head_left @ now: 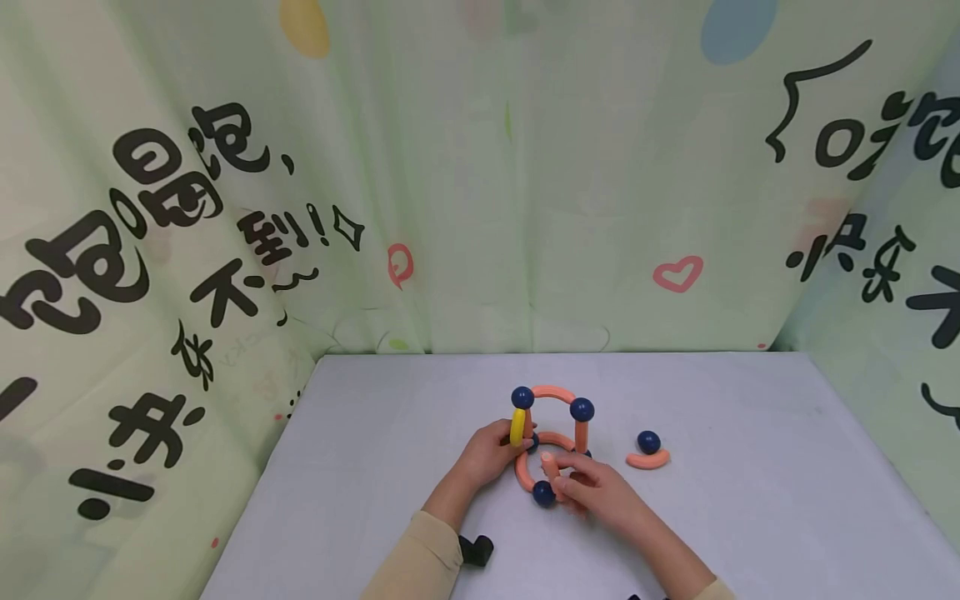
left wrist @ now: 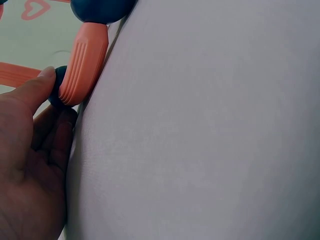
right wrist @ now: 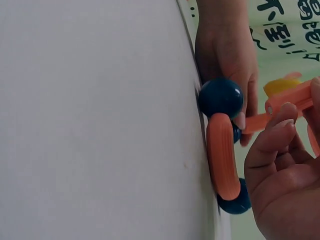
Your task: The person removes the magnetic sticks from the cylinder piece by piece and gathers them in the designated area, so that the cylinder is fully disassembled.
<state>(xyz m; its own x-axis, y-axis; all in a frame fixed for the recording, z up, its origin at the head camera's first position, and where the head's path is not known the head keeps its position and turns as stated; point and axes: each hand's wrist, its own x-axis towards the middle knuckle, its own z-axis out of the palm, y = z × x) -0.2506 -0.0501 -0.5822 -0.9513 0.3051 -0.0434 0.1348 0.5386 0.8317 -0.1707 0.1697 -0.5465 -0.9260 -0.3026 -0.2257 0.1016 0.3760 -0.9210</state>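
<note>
Pinching an orange stick point(head_left: 552, 468) with the right hand point(head_left: 600, 496), beside the near ball point(head_left: 543, 493) of the toy frame point(head_left: 582, 437) on the table point(head_left: 750, 517). Just farther back, gripping the frame's lower left ball point(head_left: 533, 443) with the left hand point(head_left: 486, 454).

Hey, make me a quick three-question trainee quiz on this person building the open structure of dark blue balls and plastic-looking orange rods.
1. True or false: the right hand pinches a yellow curved rod.
2. Which pair lies apart from the open ball-and-rod structure, on the white table? A: two straight yellow rods. B: a round dark blue ball and a curved orange plastic-looking rod. C: two round dark blue balls.
3. In the head view, how many dark blue balls sit at the structure's upper level?

Key:
1. False; it pinches an orange plastic-looking rod.
2. B: the loose ball and the loose curved rod.
3. Two upper balls.
</note>
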